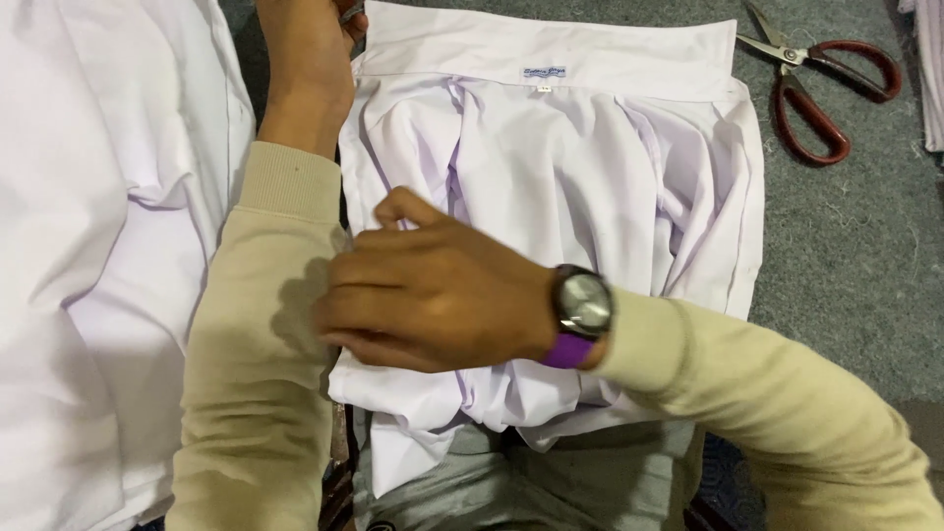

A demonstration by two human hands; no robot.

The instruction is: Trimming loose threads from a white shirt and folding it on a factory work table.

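White shirt (570, 177) partly folded, back side up, on a grey counter (846, 246). The collar (551, 54) lies flat along the far edge, its small label showing. Both side panels appear turned in over the middle, where the cloth bunches into loose vertical pleats; the lower edge, nearest the person, is rumpled and not yet squared. By this showing the sides are in, while smoothing and the last fold of the body remain.

Right hand (433, 295): laid palm-down on the near left part of the shirt, fingers (364, 295) close together and curled slightly, pressing the cloth rather than gripping it. A watch with a purple strap (582, 307) sits on the wrist.

Left hand (310, 59): reaches to the far left corner of the shirt, just beside the collar end. Its fingers are cut off by the picture's top edge, so whether they pinch the cloth cannot be told.

Well to the right of the right-hand fingers, beyond the shirt's far corner, lie red-handled scissors (821, 93), apart from the shirt. To the left of both arms lies more white cloth (98, 246), loosely spread.
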